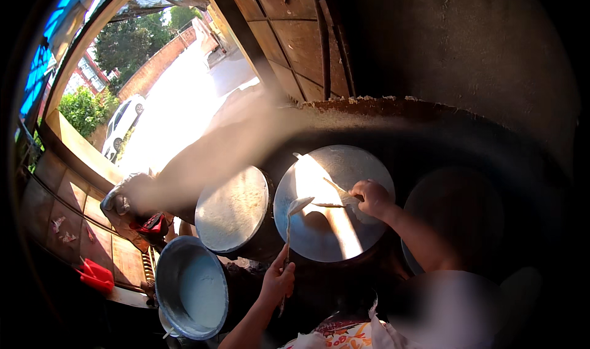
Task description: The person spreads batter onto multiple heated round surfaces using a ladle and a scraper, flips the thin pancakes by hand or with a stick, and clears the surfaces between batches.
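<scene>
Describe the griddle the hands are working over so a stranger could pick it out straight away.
Start at the dark curved stove counter holding three round griddles. The middle griddle is the one, with the right hand on a thin stick and the left hand holding a ladle over it. Only it carries a bright sunlit stripe; the left griddle is evenly batter-coated.

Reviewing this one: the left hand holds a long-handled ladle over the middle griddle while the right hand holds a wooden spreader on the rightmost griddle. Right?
Not quite. The head view shows the right hand with the wooden spreader on the middle griddle, not the rightmost one. The left hand does hold the ladle over that same griddle.
</scene>
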### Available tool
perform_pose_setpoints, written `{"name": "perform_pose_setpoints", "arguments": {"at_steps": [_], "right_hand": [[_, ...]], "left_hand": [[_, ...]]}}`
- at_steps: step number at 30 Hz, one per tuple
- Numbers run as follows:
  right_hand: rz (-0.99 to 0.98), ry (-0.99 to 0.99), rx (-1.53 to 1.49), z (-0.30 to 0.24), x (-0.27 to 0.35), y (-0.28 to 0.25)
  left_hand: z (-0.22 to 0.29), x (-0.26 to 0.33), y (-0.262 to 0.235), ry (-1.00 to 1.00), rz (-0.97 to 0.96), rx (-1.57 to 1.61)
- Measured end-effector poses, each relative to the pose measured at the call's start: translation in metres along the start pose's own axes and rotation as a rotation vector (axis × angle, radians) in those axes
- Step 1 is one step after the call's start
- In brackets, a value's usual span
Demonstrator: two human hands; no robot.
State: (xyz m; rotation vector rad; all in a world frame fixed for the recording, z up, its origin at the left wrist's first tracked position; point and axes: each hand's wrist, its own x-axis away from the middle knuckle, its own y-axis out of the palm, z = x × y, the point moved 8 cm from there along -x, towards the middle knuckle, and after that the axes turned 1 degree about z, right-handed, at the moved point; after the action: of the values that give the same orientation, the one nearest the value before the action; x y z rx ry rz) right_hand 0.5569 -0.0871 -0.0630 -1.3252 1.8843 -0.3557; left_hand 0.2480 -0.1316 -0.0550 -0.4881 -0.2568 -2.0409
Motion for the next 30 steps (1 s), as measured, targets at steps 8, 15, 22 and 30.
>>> {"name": "perform_pose_setpoints", "arguments": {"at_steps": [8, 15, 22, 30], "right_hand": [[-0.132, 0.082, -0.027, 0.031, 0.001, -0.013], [-0.394, -0.073, -0.184, -0.025, 0.015, 0.023], [-0.450, -0.015, -0.231, -0.019, 0.000, 0.001], [-0.416, 0.149, -0.309, 0.000, 0.050, -0.018]], "left_hand": [[-0.023, 0.028, 0.006, -0.200, -0.068, -0.203], [-0.046, 0.051, -0.001, -0.242, -0.059, -0.245], [-0.025, 0.063, -0.016, -0.193, 0.027, -0.065], [-0.020, 0.025, -0.017, -0.093, 0.082, 0.143]]}}
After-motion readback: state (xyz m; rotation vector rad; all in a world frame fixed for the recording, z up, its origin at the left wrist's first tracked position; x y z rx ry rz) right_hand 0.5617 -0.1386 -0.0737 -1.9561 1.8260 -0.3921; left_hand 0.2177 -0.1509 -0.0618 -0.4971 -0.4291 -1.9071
